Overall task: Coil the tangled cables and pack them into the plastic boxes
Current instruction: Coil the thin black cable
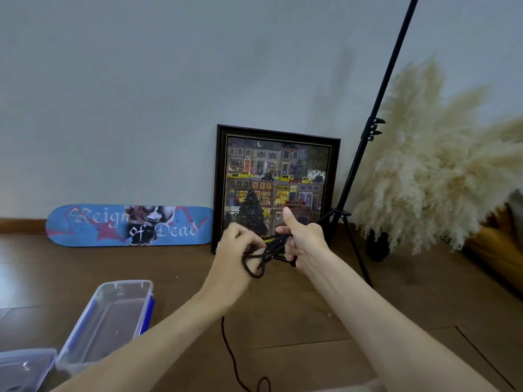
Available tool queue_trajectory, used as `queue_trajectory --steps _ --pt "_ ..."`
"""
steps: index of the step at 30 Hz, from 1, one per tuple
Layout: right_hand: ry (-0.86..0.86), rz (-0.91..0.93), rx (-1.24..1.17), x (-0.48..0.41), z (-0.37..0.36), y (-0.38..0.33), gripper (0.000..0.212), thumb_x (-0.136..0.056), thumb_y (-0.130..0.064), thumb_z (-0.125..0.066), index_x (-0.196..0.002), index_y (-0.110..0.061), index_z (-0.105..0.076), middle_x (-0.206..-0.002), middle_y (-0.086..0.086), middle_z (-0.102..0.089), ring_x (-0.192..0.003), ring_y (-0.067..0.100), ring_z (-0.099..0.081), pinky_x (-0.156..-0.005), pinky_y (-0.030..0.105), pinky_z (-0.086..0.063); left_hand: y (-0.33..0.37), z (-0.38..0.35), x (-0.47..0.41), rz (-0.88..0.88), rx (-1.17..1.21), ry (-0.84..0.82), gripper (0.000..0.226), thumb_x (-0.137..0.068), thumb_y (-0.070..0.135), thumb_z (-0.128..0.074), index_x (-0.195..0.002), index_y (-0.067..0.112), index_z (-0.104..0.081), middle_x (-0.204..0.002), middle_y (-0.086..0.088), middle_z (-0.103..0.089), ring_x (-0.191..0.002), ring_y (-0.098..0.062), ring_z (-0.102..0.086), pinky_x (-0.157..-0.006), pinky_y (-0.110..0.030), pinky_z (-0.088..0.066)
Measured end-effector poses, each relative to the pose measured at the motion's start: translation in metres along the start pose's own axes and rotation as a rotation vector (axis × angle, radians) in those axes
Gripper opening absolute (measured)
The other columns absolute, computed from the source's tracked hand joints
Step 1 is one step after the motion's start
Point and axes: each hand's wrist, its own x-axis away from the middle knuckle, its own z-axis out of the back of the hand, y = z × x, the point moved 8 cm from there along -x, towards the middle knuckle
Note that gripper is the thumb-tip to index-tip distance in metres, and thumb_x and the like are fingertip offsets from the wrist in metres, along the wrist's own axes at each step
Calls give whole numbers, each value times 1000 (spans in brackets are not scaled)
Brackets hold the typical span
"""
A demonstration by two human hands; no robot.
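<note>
Both arms out in front, raised above the brown wooden plank floor.

Left hand: fingers curled round several loops of the dark braided cable; one loop hangs below the knuckles.

Right hand: thumb sticking straight up, the other fingers folded onto the same strands. The bundle is stretched in a short span between the two hands, which sit close together, almost touching.

Cable tail: it reappears lower down between the forearms, snakes toward the bottom edge and ends in a small curl on the floor. Where it joins the bundle is hidden behind the left wrist.

Long clear plastic box with blue side clips: on the floor to the person's left, lid off, nothing inside it. Just beside it, at the lower left corner, a flat clear plastic lid or second box; cannot tell which.

Along the pale wall:
- blue skateboard deck lettered "Reign of Dead", lying on its edge
- dark-framed picture of a night street with a Christmas tree, leaning upright
- black tripod light stand
- a spray of cream pampas grass in a dark pot
</note>
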Motion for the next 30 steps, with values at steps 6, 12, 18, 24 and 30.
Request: queue_trajectory --steps 6,12,18,24,30 --pt "206 257 45 -7 17 -19 48 -91 -46 -59 -69 -4 -66 -46 1 -46 -39 16 -41 -48 29 -36 -8 -37 19 888 1012 -246 60 -99 47 -32 -102 -3 -64 -68 -14 -66 -45 -13 -59 -39 -18 -48" --pt "295 725 449 16 9 -53 64 -90 -53 -54 -69 7 -63 -61 19 -62 -54 32 -57 -53 38 -45 5 -24 11 918 1106 -274 61 -91 51 -45 -97 -7 -63 -75 -15 -67 -51 -16 -63 -47 -25 -56" --pt "282 1150 972 36 -11 -65 60 -89 -59 -41 -55 -10 -45 -42 2 -43 -38 20 -46 -37 25 -30 -8 -9 16 1014 748 -468 19 -74 15 -68 -89 2 -69 -65 -5 -59 -51 -8 -51 -44 -16 -47" --pt "83 846 1221 12 -24 -50 58 -92 -59 -46 -57 -14 -33 -50 0 -38 -46 19 -40 -48 30 -35 -17 3 4 805 286 -360 22 -75 -5 -72 -91 9 -75 -71 -6 -65 -66 -14 -47 -56 -20 -40" --pt "-19 715 1256 5 -29 -37 56 -90 -58 -52 -62 -14 -32 -56 -1 -39 -50 17 -40 -48 29 -32 8 2 -12 311 -419 -349 18 -82 4 -68 -82 22 -70 -97 -1 -64 -95 -20 -62 -80 -28 -50"
